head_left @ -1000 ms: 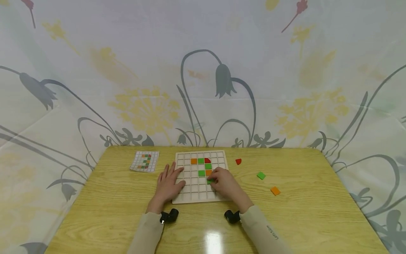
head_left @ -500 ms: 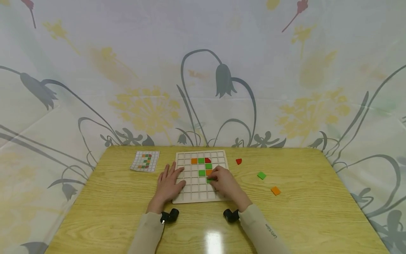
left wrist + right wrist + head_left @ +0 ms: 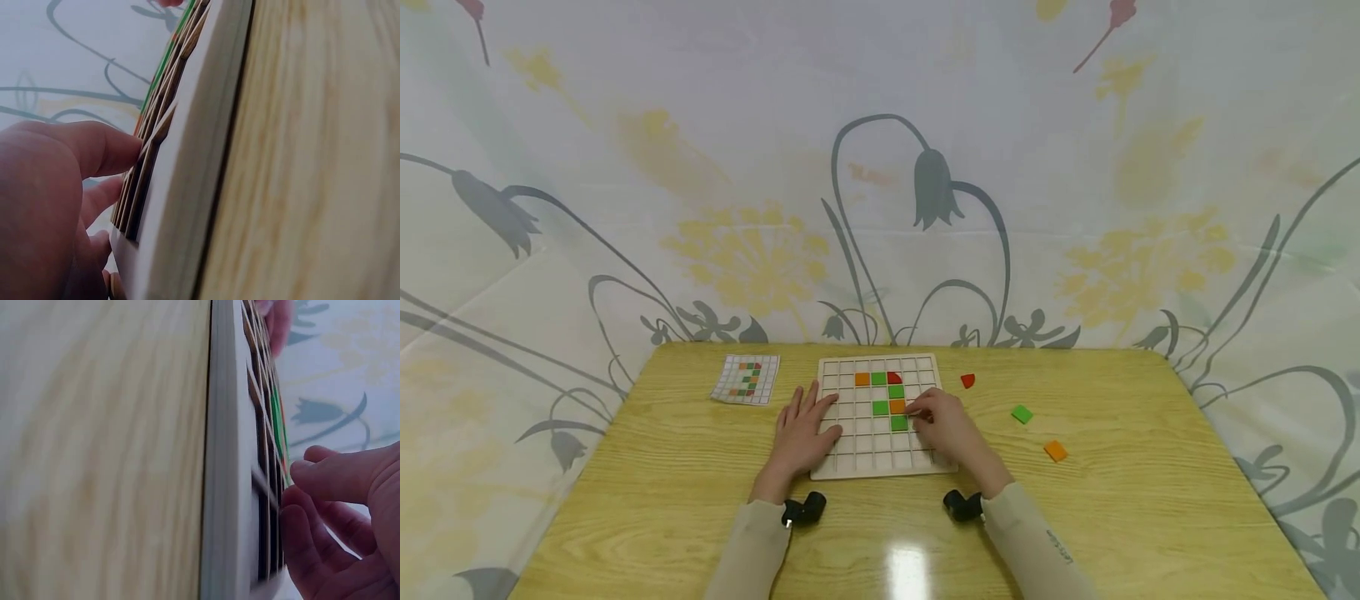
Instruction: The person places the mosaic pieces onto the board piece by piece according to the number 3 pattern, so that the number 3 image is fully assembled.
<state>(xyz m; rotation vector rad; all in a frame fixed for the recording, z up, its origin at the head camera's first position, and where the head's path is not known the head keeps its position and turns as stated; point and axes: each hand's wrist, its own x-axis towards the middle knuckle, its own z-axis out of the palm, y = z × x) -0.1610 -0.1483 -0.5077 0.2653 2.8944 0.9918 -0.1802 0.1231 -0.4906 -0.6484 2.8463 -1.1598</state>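
Note:
The white grid board (image 3: 857,467) lies on the table with several tiles set in its cells. They include an orange tile (image 3: 862,380), a red quarter-round tile (image 3: 894,377) and a green tile (image 3: 899,423). My left hand (image 3: 800,433) rests on the board's left side, fingers spread and thumb over the grid. In the left wrist view, the left thumb (image 3: 112,147) touches the grid bars. My right hand (image 3: 949,423) hovers over the right part of the board, fingertips beside the orange and green tiles. Its fingers (image 3: 299,531) are loosely bent and hold nothing.
A paper card (image 3: 746,380) printed with a coloured grid pattern lies at the back left. Right of the board are a loose red quarter-round tile (image 3: 967,381), a green tile (image 3: 1022,414) and an orange tile (image 3: 1056,451). A patterned curtain (image 3: 880,208) hangs behind the table (image 3: 685,500).
My right hand has let go of the green tile, which now sits fully visible in its cell, and has drawn back slightly to the right. The left hand stays in place.

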